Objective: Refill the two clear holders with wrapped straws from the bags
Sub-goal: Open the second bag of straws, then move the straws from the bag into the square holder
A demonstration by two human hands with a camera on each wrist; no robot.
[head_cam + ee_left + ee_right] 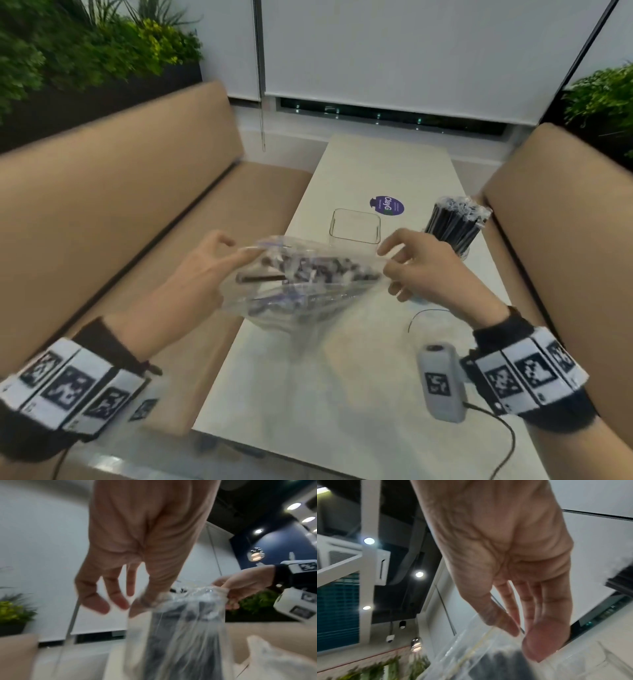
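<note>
Both hands hold a clear plastic bag (pixel 301 284) of wrapped straws in the air above the middle of the white table (pixel 342 394), near its left edge, and the reason looks plain: each hand takes one side of the bag's mouth so that it can be pulled apart and the straws reached. The left hand (pixel 202 270) pinches the left lip of the film between thumb and forefinger, its other fingers spread loose; the right hand (pixel 428 267) pinches the opposite lip, thumb against fingertips. The bag hangs slack and crinkled below the two grips, blurred, with a dark bundle of straws (pixel 318 270) showing through the film, their ends towards the mouth. Just beyond it, farther along the table, stands the empty clear holder (pixel 354 228), square-walled and open-topped. Toward the right edge stands the second holder (pixel 455 226), already packed with upright dark straws in clear wrappers, so I judge half the task is done.
</note>
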